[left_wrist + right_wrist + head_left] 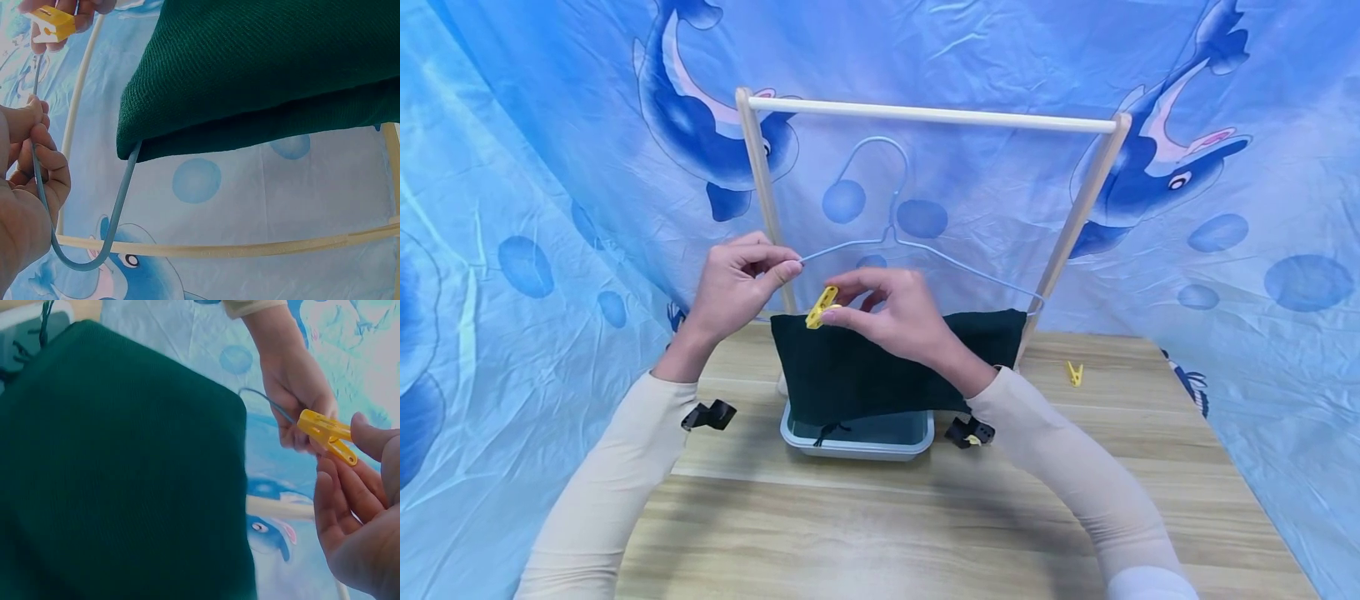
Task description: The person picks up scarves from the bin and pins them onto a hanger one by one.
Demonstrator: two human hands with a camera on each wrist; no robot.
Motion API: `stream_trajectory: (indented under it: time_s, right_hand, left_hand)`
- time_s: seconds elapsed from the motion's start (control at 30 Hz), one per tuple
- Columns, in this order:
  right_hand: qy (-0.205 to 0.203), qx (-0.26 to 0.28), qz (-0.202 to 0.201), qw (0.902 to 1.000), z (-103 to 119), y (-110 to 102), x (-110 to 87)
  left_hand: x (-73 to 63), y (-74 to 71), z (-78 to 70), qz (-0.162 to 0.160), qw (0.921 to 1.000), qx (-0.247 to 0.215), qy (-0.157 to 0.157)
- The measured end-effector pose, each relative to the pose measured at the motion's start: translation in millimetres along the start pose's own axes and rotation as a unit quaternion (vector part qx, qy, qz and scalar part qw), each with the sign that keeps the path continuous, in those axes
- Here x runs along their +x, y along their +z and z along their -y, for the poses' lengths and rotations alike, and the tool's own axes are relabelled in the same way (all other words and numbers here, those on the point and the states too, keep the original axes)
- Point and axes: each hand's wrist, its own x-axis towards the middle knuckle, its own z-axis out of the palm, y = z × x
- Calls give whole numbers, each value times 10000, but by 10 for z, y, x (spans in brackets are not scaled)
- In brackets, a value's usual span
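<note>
A dark green cloth hangs folded over the lower bar of a light blue wire hanger. My left hand pinches the hanger's upper wire near its left end; in the left wrist view the wire curves below that hand and runs into the cloth's fold. Between thumb and fingers, my right hand holds a yellow clothespin, just above the cloth's left part in the head view. Seen from the right wrist, the clothespin is apart from the cloth.
Behind the hanger stands a wooden rack with a white top rail. Under the cloth sits a pale blue tray on the wood-grain table. A second yellow clothespin lies at the right. A dolphin-print curtain surrounds the table.
</note>
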Motion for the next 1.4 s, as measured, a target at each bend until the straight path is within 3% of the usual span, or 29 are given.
stream_trajectory:
  time_s: [0.37,0.6,0.83,1.4]
  right_hand:
    - [-205,163,-534,9982,-128,251,110]
    - [-380,44,-632,9973,-149,357,183]
    - [-566,-333,-555,9963,-143,433,246]
    - [-356,-792,-178,9961,-215,574,282]
  left_hand:
    - [11,20,-25,56,9996,-161,-233]
    - [13,39,-28,20,9991,-296,-294]
    - [9,53,-17,8,9992,-299,-272]
    - [-21,74,-15,-31,9990,-373,-238]
